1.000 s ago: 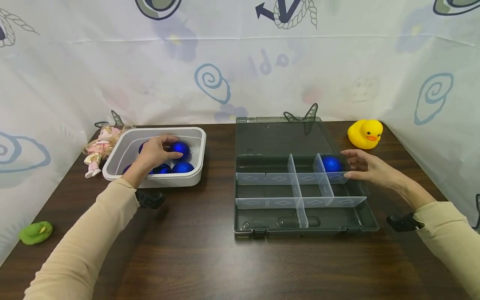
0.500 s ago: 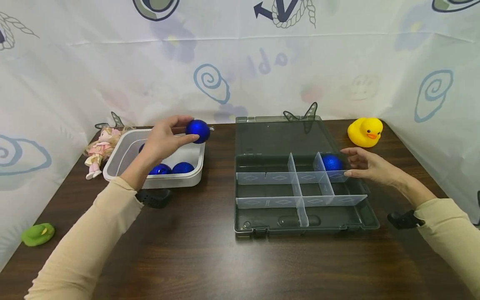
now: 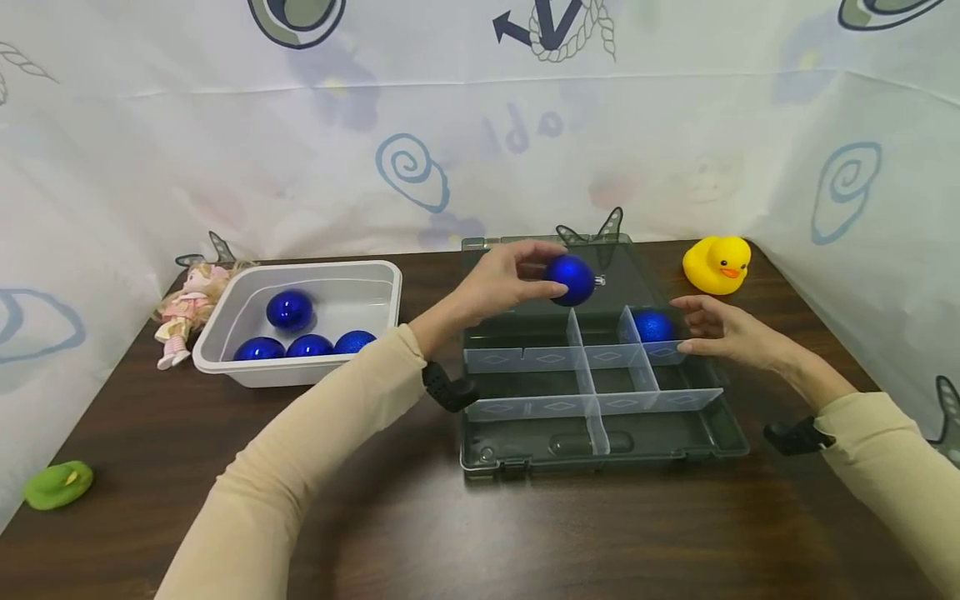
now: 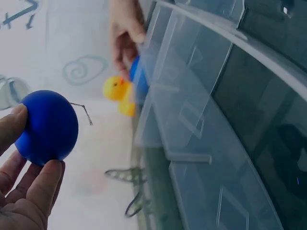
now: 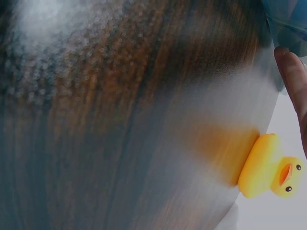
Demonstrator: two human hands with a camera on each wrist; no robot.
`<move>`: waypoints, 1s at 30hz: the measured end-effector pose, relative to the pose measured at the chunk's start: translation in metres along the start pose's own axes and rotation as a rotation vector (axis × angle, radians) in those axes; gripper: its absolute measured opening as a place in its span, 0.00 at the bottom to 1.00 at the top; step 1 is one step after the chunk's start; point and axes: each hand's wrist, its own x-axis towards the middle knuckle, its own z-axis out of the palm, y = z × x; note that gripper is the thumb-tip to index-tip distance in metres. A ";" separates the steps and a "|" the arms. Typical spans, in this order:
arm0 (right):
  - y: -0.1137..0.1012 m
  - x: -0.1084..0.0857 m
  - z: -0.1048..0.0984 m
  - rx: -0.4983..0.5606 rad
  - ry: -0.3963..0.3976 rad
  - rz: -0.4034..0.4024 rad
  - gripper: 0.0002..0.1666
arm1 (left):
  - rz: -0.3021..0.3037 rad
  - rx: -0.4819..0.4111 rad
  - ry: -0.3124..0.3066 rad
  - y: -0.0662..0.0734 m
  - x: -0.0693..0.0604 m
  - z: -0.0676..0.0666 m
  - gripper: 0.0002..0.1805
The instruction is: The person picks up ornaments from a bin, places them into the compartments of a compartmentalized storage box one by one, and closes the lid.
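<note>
A matte blue Christmas bauble with a silver cap is pinched between the thumb and fingers of my left hand, held above the back part of a grey see-through divider box. The left wrist view shows the same bauble at close range, its thin wire hook sticking out. A glittery blue bauble sits in the box's back right compartment. Beside it, at the box's right edge, my right hand has its thumb and fingers apart; its fingertips touch or nearly touch the edge.
A white tub with several blue baubles stands at the left. A doll lies against the tub's left side. There is a yellow rubber duck at the back right and a green toy duck at the front left.
My left hand took a blue bauble from the white tub, lifted it, and carried it right, over the divider box. My right hand stayed at the box's right edge.
</note>
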 end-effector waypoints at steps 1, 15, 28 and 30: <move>0.000 0.001 0.000 0.000 -0.001 0.000 0.35 | 0.000 0.002 -0.011 0.000 0.004 0.005 0.27; -0.003 0.004 -0.001 0.007 0.005 -0.027 0.34 | -0.033 0.228 -0.094 -0.017 0.027 0.052 0.26; 0.000 0.001 0.001 -0.013 0.011 -0.017 0.35 | -0.063 0.287 -0.105 -0.019 0.024 0.060 0.25; 0.000 0.001 0.001 -0.023 0.012 -0.030 0.35 | -0.063 0.272 -0.114 -0.016 0.020 0.055 0.25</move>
